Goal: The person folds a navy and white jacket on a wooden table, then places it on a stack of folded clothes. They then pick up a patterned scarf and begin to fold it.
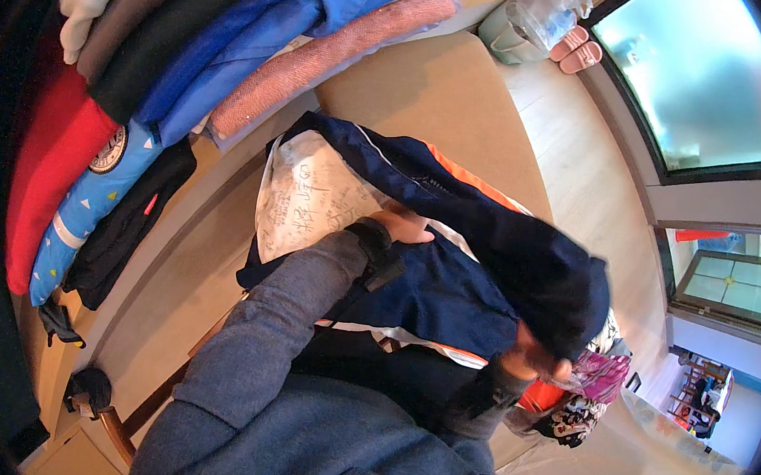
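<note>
A navy jacket with white and orange trim (431,277) lies spread before me, its pale back panel or lining covered in handwriting. My left hand (405,226) rests on the jacket beside the written area, its fingers partly under a navy sleeve (530,252); whether it pinches cloth is unclear. At the sleeve's lower right end, my right hand (530,358) is blurred and grips the navy fabric near the cuff. Both wrists wear dark bands.
Folded clothes, among them a red garment (60,172) and a salmon knit (335,61), line a wooden shelf at left. A tan padded surface (449,100) extends beyond the jacket. Patterned cloths (597,378) lie at right. Pink slippers (580,56) stand by a bin.
</note>
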{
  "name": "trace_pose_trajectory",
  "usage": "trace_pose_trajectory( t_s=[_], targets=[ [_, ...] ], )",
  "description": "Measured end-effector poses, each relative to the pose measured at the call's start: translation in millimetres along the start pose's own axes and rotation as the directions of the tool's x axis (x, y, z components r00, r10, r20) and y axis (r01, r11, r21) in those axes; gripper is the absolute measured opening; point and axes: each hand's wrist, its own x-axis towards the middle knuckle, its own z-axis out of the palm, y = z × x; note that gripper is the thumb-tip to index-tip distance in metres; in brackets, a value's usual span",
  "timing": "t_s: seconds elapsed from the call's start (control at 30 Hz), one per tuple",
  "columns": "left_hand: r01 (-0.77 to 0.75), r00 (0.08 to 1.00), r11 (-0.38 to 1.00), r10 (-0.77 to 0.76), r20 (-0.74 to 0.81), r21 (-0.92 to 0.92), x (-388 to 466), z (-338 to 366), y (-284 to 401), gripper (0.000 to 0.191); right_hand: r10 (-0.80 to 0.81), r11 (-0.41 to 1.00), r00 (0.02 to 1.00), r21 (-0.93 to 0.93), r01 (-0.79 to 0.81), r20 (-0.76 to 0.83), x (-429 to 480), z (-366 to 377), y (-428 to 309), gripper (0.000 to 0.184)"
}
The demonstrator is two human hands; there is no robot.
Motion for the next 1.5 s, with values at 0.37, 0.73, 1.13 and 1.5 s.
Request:
trace_pose_trajectory(
  t_s=[0.37,0.73,1.13,1.5],
  targets=[
    [0.001,0.995,0.994,0.010,0.097,-0.111,-74.3,-5.1,-44.9,0.054,0.194,0.978,0.731,-0.189,-0.091,0.654,-26.3,-39.2,-109.9,0.019],
    [-0.168,0.803,0.928,0.325,-0.499,0.333,-119.8,-123.0,-47.9,0.017,0.009,0.953,0.794,0.235,-0.191,0.608,-67.5,-54.7,-51.5,0.018],
    [-0.152,0.910,0.887,0.297,-0.288,0.437,-72.0,-171.2,-77.4,0.014,0.008,0.960,0.982,0.275,0.044,-0.186,-64.4,-6.8,-120.3,0.037],
    [0.136,0.657,0.885,0.256,-0.709,0.446,-107.9,-148.7,-118.9,0.009,-0.139,0.889,0.443,0.309,-0.339,0.886,-58.9,2.8,-95.5,0.046]
  ],
)
